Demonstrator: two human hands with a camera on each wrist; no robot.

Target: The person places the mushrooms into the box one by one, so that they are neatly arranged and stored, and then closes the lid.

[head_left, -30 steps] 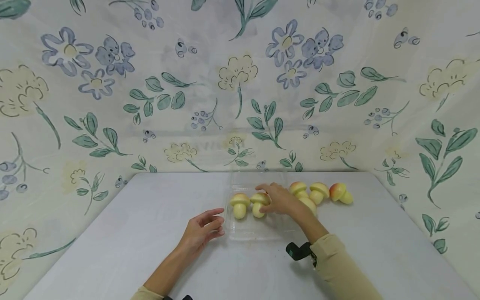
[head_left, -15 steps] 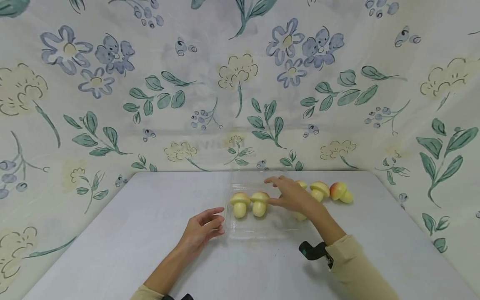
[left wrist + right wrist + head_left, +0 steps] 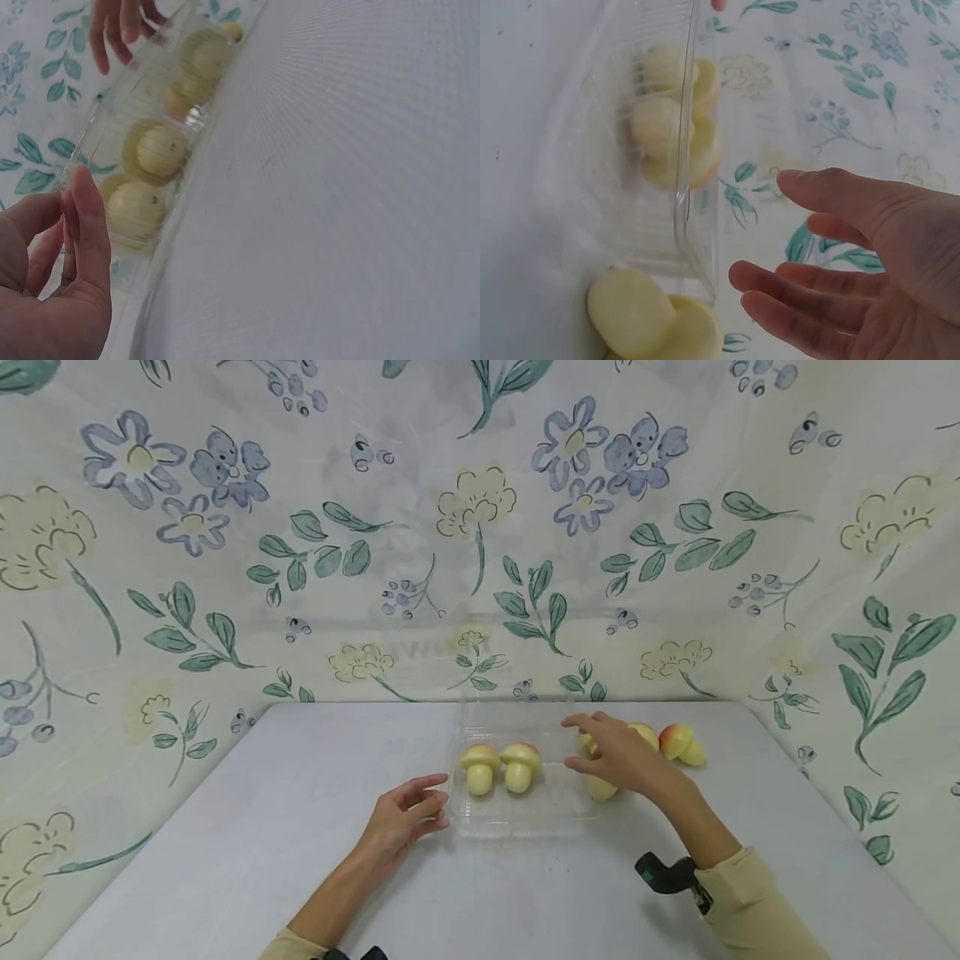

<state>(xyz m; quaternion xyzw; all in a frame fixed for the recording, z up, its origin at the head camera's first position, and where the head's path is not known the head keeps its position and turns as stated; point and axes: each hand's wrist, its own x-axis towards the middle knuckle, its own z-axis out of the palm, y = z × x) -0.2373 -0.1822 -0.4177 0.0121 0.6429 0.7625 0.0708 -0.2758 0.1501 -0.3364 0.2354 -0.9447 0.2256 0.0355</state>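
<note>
A clear plastic box stands in the middle of the table, its lid raised at the back. Inside, at its left, two yellow mushroom-shaped pieces with reddish cap tops, the left one and the right one, lie side by side. My left hand has its fingertips right at the box's left wall, fingers loosely bent. Over the box's right side hovers my right hand, fingers spread around nothing. It partly hides several loose mushroom pieces beyond, the nearest beside the box in the right wrist view.
Another loose mushroom piece lies tipped over at the right end of the group. The white table meets a flower-patterned cloth at its back edge. A black wrist camera sits at the right sleeve.
My right hand has left the second mushroom piece in the box and moved right, toward the loose ones, fingers still spread. My left hand has stayed at the box's left wall.
</note>
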